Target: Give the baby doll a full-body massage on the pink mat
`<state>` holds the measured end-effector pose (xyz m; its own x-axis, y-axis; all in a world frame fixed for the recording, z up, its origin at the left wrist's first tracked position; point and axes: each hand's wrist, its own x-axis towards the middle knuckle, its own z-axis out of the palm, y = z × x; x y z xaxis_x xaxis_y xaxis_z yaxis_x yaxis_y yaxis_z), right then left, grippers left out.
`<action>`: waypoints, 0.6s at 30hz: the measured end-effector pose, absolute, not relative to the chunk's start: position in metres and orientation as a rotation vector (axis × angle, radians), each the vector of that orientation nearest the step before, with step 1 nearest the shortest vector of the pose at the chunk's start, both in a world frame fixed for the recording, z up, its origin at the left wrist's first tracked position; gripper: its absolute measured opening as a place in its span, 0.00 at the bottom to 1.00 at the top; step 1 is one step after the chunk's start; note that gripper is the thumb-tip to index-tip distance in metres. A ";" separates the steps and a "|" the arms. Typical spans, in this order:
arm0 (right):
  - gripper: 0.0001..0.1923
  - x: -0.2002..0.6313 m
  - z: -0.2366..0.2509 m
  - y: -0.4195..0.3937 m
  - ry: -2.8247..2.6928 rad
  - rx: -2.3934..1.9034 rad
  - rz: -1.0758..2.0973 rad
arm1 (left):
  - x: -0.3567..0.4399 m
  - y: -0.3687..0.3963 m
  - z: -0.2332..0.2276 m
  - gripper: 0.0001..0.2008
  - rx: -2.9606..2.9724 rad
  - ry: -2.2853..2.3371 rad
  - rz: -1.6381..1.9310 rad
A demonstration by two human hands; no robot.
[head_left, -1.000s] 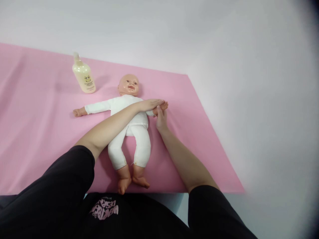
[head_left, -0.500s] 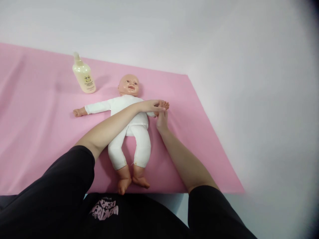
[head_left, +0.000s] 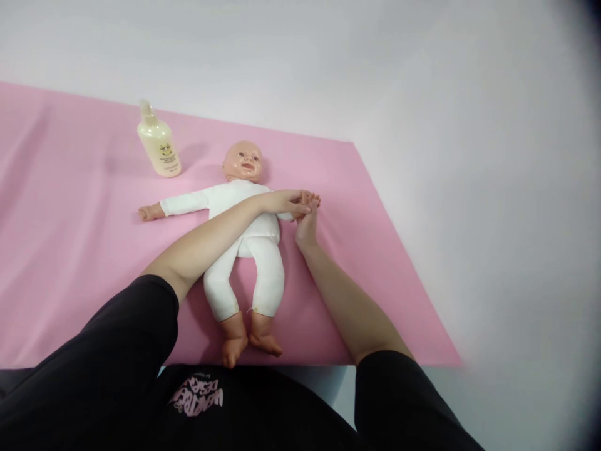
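A baby doll point(head_left: 248, 250) in a white suit lies on its back on a pink sheet point(head_left: 70, 263), head away from me and arms spread. My left arm crosses over its chest, and my left hand point(head_left: 284, 202) lies on the doll's right-side arm near the wrist. From below, my right hand point(head_left: 307, 227) reaches up, its fingers closed around the doll's small hand point(head_left: 313, 200). The doll's other hand point(head_left: 146, 213) lies free at the left.
A cream lotion bottle with a pump point(head_left: 158, 142) stands on the sheet, up and left of the doll's head. The sheet's right edge point(head_left: 404, 250) runs diagonally over a white surface. My black sleeves fill the bottom of the view.
Both hands have slid a little outward along the doll's arm toward its hand. My right hand's fingers have moved up around the doll's hand. The doll's body has not shifted.
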<state>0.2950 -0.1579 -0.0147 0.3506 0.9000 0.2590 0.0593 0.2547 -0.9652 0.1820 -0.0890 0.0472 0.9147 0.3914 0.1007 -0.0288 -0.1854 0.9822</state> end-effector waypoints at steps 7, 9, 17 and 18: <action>0.46 0.294 -0.014 -0.161 -1.070 -1.110 0.760 | 0.181 -0.084 0.048 0.18 1.680 0.227 0.445; 0.44 0.294 -0.012 -0.162 -1.087 -1.114 0.764 | 0.179 -0.085 0.050 0.17 1.641 0.219 0.420; 0.33 0.293 -0.006 -0.167 -1.154 -1.085 0.762 | 0.180 -0.090 0.054 0.19 1.589 0.291 0.438; 0.32 0.292 -0.006 -0.167 -1.156 -1.075 0.760 | 0.180 -0.090 0.054 0.20 1.596 0.287 0.450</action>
<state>0.2922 -0.1674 -0.0060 0.2642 0.9044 0.3350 0.0512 0.3337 -0.9413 0.1798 -0.0895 0.0538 0.8882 0.4457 0.1119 -0.0854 -0.0793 0.9932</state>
